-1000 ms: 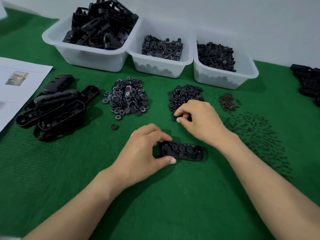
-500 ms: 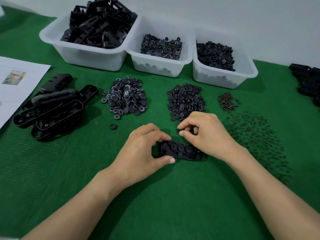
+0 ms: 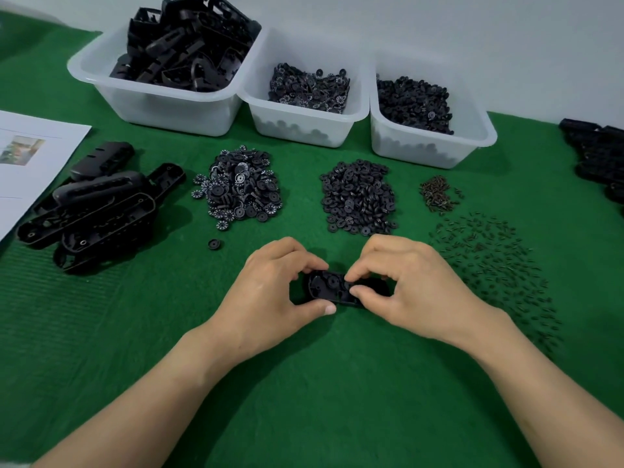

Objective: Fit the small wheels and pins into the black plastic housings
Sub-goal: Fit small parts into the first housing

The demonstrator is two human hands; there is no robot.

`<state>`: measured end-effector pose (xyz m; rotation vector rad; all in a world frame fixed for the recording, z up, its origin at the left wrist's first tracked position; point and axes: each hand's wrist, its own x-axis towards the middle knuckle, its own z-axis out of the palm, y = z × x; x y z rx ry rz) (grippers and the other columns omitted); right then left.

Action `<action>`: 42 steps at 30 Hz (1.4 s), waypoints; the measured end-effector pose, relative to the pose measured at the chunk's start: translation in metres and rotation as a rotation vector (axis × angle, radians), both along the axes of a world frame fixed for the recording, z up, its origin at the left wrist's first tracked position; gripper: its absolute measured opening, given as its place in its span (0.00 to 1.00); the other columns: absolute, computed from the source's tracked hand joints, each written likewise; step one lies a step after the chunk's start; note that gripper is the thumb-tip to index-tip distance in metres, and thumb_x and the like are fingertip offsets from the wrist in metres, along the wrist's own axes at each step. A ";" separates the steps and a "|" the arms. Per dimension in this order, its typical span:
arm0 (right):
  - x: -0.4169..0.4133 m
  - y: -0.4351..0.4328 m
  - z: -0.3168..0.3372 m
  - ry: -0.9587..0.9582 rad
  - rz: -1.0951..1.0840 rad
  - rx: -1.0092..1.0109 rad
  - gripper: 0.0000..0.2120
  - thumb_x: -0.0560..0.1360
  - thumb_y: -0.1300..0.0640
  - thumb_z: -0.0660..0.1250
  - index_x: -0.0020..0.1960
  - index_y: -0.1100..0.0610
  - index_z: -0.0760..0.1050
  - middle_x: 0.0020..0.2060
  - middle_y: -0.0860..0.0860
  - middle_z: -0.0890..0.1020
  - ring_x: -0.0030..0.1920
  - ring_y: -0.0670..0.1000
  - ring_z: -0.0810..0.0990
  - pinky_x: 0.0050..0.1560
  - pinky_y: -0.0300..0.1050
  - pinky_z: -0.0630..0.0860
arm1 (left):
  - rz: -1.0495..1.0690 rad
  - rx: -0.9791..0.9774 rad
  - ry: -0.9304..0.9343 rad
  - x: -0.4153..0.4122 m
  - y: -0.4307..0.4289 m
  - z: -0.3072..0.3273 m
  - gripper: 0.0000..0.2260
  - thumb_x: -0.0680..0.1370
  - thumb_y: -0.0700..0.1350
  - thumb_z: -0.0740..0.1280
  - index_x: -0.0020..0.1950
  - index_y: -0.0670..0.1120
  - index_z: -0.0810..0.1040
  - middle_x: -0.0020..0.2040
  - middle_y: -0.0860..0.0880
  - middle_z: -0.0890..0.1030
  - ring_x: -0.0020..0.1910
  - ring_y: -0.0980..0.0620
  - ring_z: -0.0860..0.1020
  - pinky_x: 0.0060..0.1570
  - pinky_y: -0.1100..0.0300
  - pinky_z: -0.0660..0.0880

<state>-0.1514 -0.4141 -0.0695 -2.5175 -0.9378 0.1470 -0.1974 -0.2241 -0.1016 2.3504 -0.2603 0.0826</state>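
A black oblong housing (image 3: 324, 285) lies open side up on the green mat, with small wheels seated in it. My left hand (image 3: 270, 292) grips its left end between thumb and curled fingers. My right hand (image 3: 412, 288) is over the housing's middle and right part and covers it. Its thumb and forefinger pinch a small black wheel that the fingertips mostly hide. Behind the hands lie a pile of plain wheels (image 3: 358, 197) and a pile of toothed wheels (image 3: 239, 190). Dark pins (image 3: 489, 265) are scattered on the right.
Empty housings (image 3: 98, 207) are heaped at the left beside a paper sheet (image 3: 30, 163). Three white bins (image 3: 304, 126) stand along the back. A small heap of brown screws (image 3: 437, 194) lies behind the pins, one stray wheel (image 3: 214, 244) lies left of my hands, and black parts (image 3: 601, 157) lie far right.
My right hand left the plain wheel pile and came back to the housing, its fingertips now pinched over the middle. My left hand kept its hold on the housing.
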 end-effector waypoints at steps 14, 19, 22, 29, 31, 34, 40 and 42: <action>0.005 0.000 0.004 0.023 0.039 0.018 0.05 0.69 0.57 0.73 0.45 0.52 0.83 0.40 0.46 0.79 0.39 0.49 0.78 0.42 0.51 0.76 | 0.005 0.003 0.003 -0.001 0.000 0.001 0.19 0.65 0.52 0.75 0.54 0.50 0.79 0.45 0.57 0.73 0.43 0.64 0.69 0.45 0.76 0.63; 0.005 0.002 0.004 -0.007 0.057 -0.014 0.05 0.70 0.57 0.72 0.46 0.52 0.82 0.40 0.47 0.79 0.39 0.50 0.78 0.42 0.51 0.77 | 0.006 0.010 0.005 0.000 0.000 0.001 0.19 0.65 0.52 0.75 0.54 0.50 0.79 0.45 0.56 0.73 0.43 0.63 0.69 0.45 0.75 0.64; 0.007 0.002 0.003 -0.021 0.061 -0.033 0.05 0.70 0.57 0.72 0.46 0.52 0.82 0.40 0.47 0.79 0.40 0.49 0.78 0.42 0.51 0.77 | 0.005 0.009 0.005 0.000 0.000 0.001 0.19 0.65 0.52 0.75 0.54 0.50 0.79 0.45 0.57 0.73 0.43 0.64 0.69 0.45 0.75 0.64; 0.004 0.001 0.003 -0.058 0.092 -0.063 0.08 0.70 0.59 0.72 0.48 0.53 0.83 0.39 0.48 0.79 0.35 0.46 0.76 0.38 0.48 0.77 | 0.013 0.015 0.014 0.000 0.000 -0.001 0.19 0.65 0.53 0.74 0.54 0.51 0.78 0.45 0.56 0.73 0.43 0.62 0.69 0.46 0.72 0.64; 0.010 -0.002 0.006 0.046 0.044 0.020 0.10 0.70 0.59 0.72 0.50 0.51 0.82 0.38 0.44 0.79 0.34 0.41 0.76 0.38 0.34 0.74 | 0.010 0.017 0.019 0.000 0.000 -0.001 0.19 0.65 0.53 0.74 0.54 0.51 0.78 0.46 0.56 0.73 0.44 0.62 0.69 0.46 0.72 0.64; 0.029 -0.001 0.006 0.006 -0.117 0.115 0.11 0.72 0.61 0.69 0.52 0.52 0.81 0.36 0.36 0.75 0.35 0.30 0.73 0.36 0.24 0.68 | 0.008 0.017 0.022 0.000 0.001 -0.001 0.19 0.65 0.54 0.74 0.54 0.52 0.78 0.46 0.57 0.73 0.44 0.62 0.69 0.46 0.72 0.64; 0.056 0.031 -0.009 -0.115 -0.123 -0.055 0.10 0.75 0.55 0.66 0.55 0.46 0.79 0.38 0.45 0.73 0.39 0.45 0.71 0.44 0.43 0.71 | -0.003 0.006 0.017 0.000 0.001 0.000 0.19 0.66 0.53 0.74 0.54 0.51 0.78 0.45 0.58 0.72 0.44 0.65 0.69 0.45 0.76 0.64; 0.059 0.037 -0.012 -0.128 -0.104 -0.105 0.09 0.75 0.54 0.65 0.54 0.46 0.79 0.40 0.45 0.71 0.42 0.49 0.72 0.43 0.45 0.70 | -0.001 0.003 0.016 0.001 0.000 0.000 0.19 0.66 0.53 0.74 0.55 0.50 0.78 0.45 0.58 0.72 0.44 0.65 0.69 0.45 0.76 0.64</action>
